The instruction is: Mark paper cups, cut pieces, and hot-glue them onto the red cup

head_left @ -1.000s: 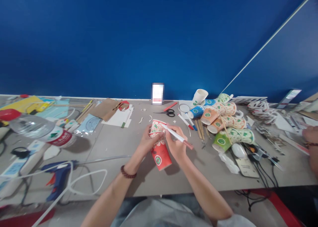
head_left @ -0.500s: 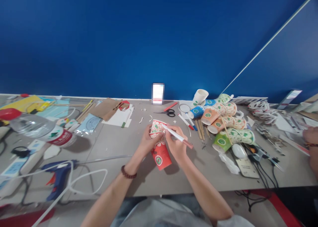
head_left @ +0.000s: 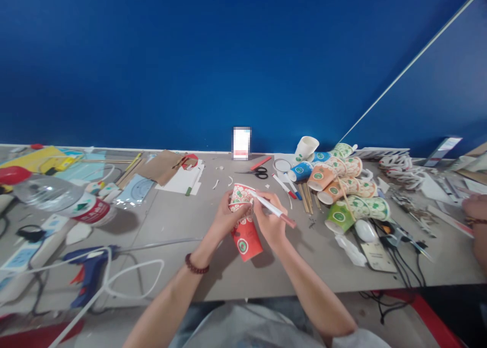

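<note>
My left hand [head_left: 225, 215] is closed round a pair of red and white patterned paper cups [head_left: 248, 239], joined end to end and tilted above the table. Between the fingers of my right hand [head_left: 272, 218] is a marker pen [head_left: 274, 212] with a white barrel and a reddish end. Its front end points at the upper cup near the rim; whether the tip touches cannot be made out. Beyond my hands lie black-handled scissors [head_left: 261, 173] and a red strip [head_left: 261, 162].
To the right lie several coloured paper cups [head_left: 340, 217], wooden sticks [head_left: 305, 198] and markers [head_left: 283, 186]. A blue glue gun [head_left: 91, 274] with a looping white cable, a large plastic bottle [head_left: 57, 193] and a power strip [head_left: 32, 254] occupy the left. Another person's hand [head_left: 475, 208] rests far right.
Almost nothing differs. Both hands keep their hold on the cups and the marker pen, in nearly the same place.
</note>
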`<state>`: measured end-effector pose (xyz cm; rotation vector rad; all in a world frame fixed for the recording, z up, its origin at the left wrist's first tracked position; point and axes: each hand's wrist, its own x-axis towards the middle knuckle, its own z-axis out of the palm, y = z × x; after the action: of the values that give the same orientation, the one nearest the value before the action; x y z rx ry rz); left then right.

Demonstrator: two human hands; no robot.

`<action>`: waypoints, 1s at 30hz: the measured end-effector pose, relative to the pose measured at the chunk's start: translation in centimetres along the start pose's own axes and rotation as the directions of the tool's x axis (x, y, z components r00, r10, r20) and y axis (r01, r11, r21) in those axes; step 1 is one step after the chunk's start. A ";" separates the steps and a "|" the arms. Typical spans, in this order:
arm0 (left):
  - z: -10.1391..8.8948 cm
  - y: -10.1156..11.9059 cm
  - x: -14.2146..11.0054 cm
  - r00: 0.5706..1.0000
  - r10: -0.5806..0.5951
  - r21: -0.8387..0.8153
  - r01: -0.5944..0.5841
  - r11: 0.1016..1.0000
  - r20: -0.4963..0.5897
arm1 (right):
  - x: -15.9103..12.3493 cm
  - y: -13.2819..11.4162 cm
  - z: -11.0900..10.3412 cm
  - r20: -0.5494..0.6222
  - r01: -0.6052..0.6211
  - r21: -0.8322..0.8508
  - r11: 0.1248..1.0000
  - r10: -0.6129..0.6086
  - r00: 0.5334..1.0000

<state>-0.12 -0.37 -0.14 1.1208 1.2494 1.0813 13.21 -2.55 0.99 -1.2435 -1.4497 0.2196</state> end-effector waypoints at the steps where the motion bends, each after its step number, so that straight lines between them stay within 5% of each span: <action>1: 0.0 0.0 0.0 1.000 -0.004 -0.006 0.004 1.000 0.002 | 0.0 0.0 0.0 -0.001 0.003 -0.003 1.000 -0.003 1.000; 30: 0.1 0.2 -0.1 0.999 -0.032 -0.049 0.031 0.998 -0.008 | -0.1 0.2 0.2 0.006 -0.062 0.128 0.990 0.062 0.998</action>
<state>-0.01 -0.42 0.06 1.0573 1.2368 1.0884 13.13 -2.45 0.66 -1.1844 -1.3775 0.3510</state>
